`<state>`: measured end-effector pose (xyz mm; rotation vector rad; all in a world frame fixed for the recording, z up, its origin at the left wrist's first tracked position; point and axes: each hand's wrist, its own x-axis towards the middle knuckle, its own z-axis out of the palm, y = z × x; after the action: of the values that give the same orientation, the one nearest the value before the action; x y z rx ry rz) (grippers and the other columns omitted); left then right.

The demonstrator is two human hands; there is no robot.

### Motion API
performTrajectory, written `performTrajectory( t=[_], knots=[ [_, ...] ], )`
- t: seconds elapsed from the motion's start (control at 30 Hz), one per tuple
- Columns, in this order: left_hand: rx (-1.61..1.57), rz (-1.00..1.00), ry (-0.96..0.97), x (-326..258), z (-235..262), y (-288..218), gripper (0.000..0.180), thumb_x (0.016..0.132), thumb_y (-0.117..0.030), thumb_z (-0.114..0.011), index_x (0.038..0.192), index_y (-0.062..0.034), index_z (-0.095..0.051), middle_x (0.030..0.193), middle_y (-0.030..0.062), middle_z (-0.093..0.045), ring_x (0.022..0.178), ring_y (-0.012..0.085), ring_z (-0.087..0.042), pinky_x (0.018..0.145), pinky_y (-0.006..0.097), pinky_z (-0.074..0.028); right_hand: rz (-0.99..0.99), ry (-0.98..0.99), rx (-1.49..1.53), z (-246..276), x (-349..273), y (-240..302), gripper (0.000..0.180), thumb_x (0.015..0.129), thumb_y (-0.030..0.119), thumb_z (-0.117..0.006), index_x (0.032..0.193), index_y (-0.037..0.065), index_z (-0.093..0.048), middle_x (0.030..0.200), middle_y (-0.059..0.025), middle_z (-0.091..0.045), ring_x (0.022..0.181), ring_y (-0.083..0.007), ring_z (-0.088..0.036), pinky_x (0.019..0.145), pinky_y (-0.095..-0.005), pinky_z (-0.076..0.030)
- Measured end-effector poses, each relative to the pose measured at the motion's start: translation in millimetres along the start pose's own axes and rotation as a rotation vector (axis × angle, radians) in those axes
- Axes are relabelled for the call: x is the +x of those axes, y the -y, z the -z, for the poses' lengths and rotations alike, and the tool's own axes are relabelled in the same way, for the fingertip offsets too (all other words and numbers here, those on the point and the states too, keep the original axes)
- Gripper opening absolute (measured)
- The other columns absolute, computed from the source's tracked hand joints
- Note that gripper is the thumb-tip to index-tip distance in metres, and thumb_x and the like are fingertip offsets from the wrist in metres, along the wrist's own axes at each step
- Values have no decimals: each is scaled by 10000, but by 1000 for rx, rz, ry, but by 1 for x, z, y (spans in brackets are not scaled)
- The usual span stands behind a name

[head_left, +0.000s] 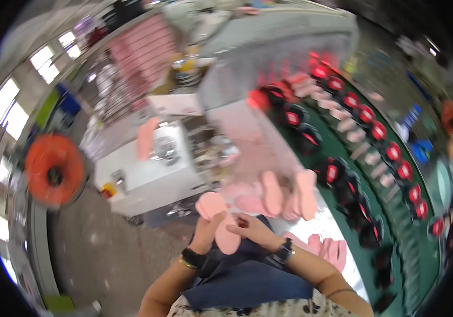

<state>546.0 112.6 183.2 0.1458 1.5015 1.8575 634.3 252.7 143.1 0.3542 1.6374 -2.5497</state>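
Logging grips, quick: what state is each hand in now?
Left hand: closed, holding a pink insole.
Right hand: fingers curled at the insole's edge; whether they grip it cannot be told.

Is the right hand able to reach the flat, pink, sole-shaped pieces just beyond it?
Probably yes: nothing visible blocks those pink pieces, though the right hand is busy at the held sole.

Your left hand (203, 234) can pass left above the grey-brown floor (99, 248); flat pink insoles (273, 194) block you far right, a white boxy machine (150, 170) far left.
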Motion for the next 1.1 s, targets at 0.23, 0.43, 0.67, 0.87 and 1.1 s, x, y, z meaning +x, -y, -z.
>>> performTrajectory(
  t=[0.23, 0.43, 0.67, 0.87, 1.1],
  knots=[
    [183, -34, 29, -28, 79, -6, 427, 1027, -325, -433, 1279, 7, -526, 1113, 39, -629, 1020, 138, -571, 895, 302, -451, -327, 120, 109, 4, 28, 33, 513, 891, 161, -685, 1326, 10, -457, 1195, -30, -568, 1087, -103, -529, 883, -240, -456],
    [1160, 309, -7, -138, 345, 223, 320, 902, -350, -634, 1062, -73, -628, 814, 40, -672, 788, 260, -646, 754, 424, -535, -86, -211, 241, 98, 37, 102, 707, 836, 338, -695, 1413, 98, -364, 1289, -94, -536, 1170, -275, -544, 980, -439, -452],
    [890, 693, -265, -55, 338, 108, 312, 895, -337, -645, 1052, -67, -641, 820, 38, -677, 783, 237, -640, 745, 402, -528, 5, -494, 247, 134, 131, 204, 510, 956, 328, -550, 1362, 53, -411, 1245, -99, -555, 1152, -271, -530, 982, -434, -425],
    [831, 606, -316, 7, 345, 65, 305, 888, -325, -655, 1044, -62, -652, 825, 37, -682, 779, 218, -635, 737, 384, -522, 9, -537, 231, 118, 159, 218, 530, 965, 272, -539, 1409, 38, -369, 1320, -95, -525, 1224, -254, -499, 1054, -413, -378],
    [819, 564, -357, 20, 335, 46, 297, 881, -311, -667, 1034, -57, -664, 830, 36, -687, 774, 195, -629, 728, 362, -516, -30, -573, 236, 110, 155, 211, 516, 960, 255, -540, 1400, 39, -379, 1318, -91, -525, 1220, -241, -500, 1048, -410, -378]
  ],
)
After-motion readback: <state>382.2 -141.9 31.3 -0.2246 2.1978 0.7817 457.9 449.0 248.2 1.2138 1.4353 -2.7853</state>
